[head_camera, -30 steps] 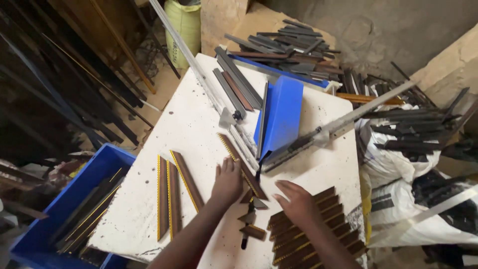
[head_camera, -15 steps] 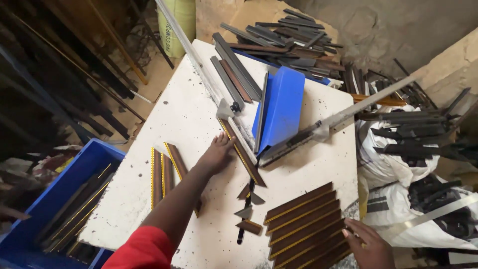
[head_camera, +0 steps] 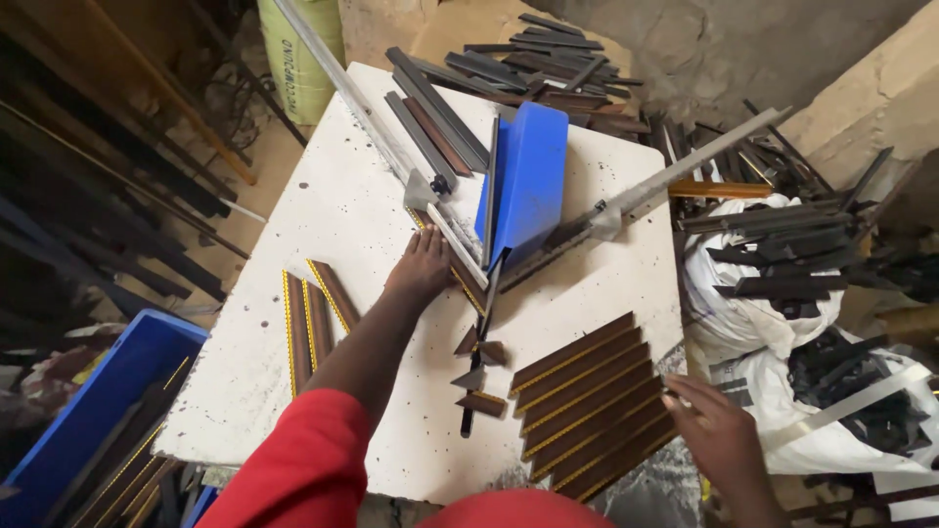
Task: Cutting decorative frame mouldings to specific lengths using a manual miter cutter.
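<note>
Head view: left hand (head_camera: 421, 269) is pressing flat, unclenched, on a brown moulding strip (head_camera: 460, 274) by the blue cutter (head_camera: 528, 181); right hand (head_camera: 719, 430) is fingering the stiff, light, slippery cut strips (head_camera: 587, 396) on the table (head_camera: 342, 196), best pinched along edges.

The left arm, sleeved in red, stretches straight out, its left hand (head_camera: 423, 266) lying palm-down with fingers together. The right hand (head_camera: 719, 430) hangs low and close in, fingers loosely curled, palm down.
</note>
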